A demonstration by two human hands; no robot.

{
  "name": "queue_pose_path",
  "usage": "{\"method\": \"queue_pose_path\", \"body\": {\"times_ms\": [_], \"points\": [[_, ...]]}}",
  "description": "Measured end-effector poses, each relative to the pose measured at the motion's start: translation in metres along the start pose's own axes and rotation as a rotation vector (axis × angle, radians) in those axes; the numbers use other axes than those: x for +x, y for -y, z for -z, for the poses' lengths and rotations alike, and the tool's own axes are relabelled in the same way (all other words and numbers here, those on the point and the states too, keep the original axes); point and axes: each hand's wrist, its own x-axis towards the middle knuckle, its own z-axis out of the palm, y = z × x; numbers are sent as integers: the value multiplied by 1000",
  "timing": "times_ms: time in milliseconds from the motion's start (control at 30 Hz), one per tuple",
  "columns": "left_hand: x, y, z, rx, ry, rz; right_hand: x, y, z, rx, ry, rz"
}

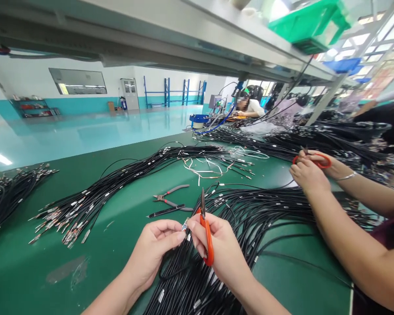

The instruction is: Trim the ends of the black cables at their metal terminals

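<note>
My left hand point(162, 240) pinches a small metal cable connector point(184, 225) between thumb and fingertips, above the bench's near middle. Right beside it, the fingertips of my right hand point(216, 238) meet at the same connector. That hand also carries red-handled scissors point(209, 245), with the handle looped over it and the dark blades pointing up and away. Under both hands lies a thick bundle of black cables point(180, 280) with white labels, running off to the right. Just beyond my hands rest grey-and-red pliers point(172, 199) and black tweezers point(166, 211).
More black cable bundles lie on the green bench point(118, 258): one behind the pliers point(144, 164), another at far left point(9, 192). White ties point(210, 168) lie loose. At right, a co-worker's hands point(310, 175) hold red-handled scissors. Overhead runs a shelf point(216, 26) with a green bin point(310, 26).
</note>
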Motion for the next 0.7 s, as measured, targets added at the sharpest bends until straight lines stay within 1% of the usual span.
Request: {"method": "queue_pose_path", "body": {"times_ms": [133,267,367,500,600,700], "points": [[0,-1,-1,16,-11,-25,1,1,1,13,7,-7],[-1,-2,-3,28,-23,-56,2,-1,1,100,19,-28],[-2,-2,-4,29,-41,-54,2,-4,1,155,31,-27],[0,-1,-4,30,-41,-51,4,-6,3,153,38,-21],[2,-2,-1,-34,-82,-65,7,-7,5,123,-5,7],[6,-4,4,-183,-128,-78,10,-8,4,8,-59,39]]}}
